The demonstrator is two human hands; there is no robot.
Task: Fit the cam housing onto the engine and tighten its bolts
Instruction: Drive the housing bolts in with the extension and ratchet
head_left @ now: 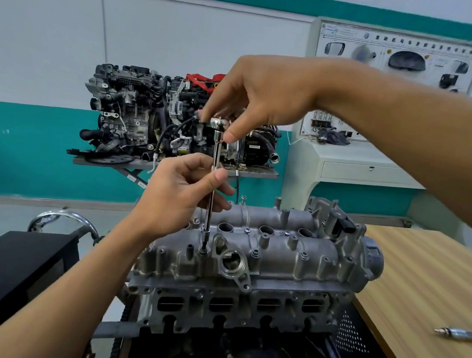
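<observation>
My left hand (pixel 182 191) grips the middle of the long chrome extension bar (pixel 214 174), thumb and fingers curled round the shaft. My right hand (pixel 253 94) pinches the bar's chrome top end with its fingertips. The bar stands upright, its lower tip seated on a bolt (pixel 202 251) at the near-left of the grey cast-aluminium cam housing (pixel 293 258). The housing sits on top of the grey engine block (pixel 247 302), centre of scene. Another bolt (pixel 244 198) stands up at the housing's far edge. To the right is a light wood-grain counter (pixel 420 280), with a short chrome tool (pixel 461 333) lying on its near part. Far left, a second dark engine (pixel 163 121) sits on a grey stand. A black box (pixel 16 268) is near left.
</observation>
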